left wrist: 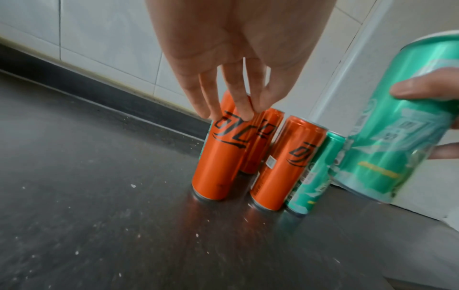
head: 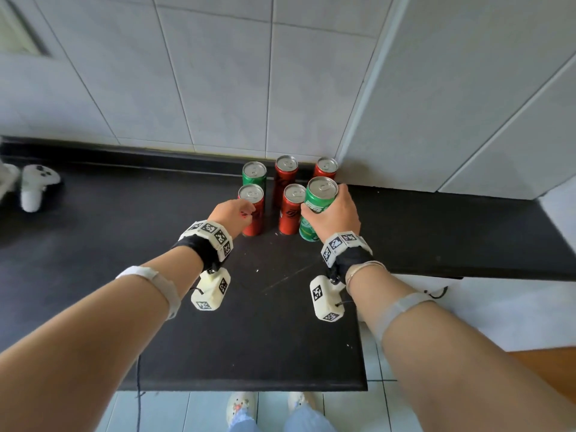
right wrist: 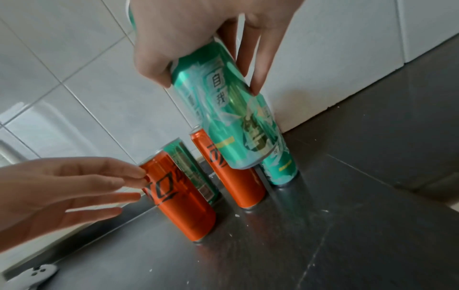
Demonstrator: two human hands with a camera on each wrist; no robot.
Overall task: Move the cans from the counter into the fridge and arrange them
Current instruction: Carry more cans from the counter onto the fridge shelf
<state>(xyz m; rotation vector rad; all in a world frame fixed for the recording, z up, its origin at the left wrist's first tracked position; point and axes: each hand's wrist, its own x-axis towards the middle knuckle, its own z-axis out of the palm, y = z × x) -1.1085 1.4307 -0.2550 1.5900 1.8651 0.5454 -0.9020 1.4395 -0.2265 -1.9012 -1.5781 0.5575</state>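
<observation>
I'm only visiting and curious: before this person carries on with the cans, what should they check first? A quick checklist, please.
1. Right hand grips the green can: ok.
2. Green can clear of the counter: ok, lifted and tilted.
3. Left hand grips the front red can: not ok, its straight fingers only touch it.
4. Other standing cans upright: ok.
5. Fridge open and within reach: cannot tell, none is plainly in view.
</observation>
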